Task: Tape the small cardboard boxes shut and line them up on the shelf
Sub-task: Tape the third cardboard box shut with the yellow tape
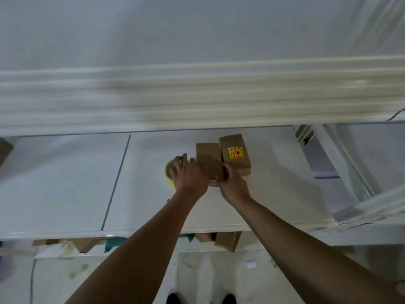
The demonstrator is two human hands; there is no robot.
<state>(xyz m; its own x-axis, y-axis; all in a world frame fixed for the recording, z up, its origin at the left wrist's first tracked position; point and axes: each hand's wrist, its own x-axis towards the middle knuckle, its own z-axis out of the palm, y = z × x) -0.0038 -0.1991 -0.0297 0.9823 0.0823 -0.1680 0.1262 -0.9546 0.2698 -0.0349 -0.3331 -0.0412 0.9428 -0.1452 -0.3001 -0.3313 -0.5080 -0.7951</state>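
Observation:
Two small brown cardboard boxes stand side by side on the white shelf [274,185]. The right box [237,165] bears a yellow sticker and touches the left box [207,155]. My right hand [233,185] grips the near end of the left box, fingers curled round it. My left hand [189,173] lies with spread fingers over a yellow tape roll [167,172], right beside the left box's left side. Most of the tape roll is hidden under that hand.
A blurred upper shelf edge [197,95] hangs above the boxes. A metal upright [324,150] stands at the right. Several cardboard boxes [226,240] sit on the level below. Another brown box [5,148] shows at the far left.

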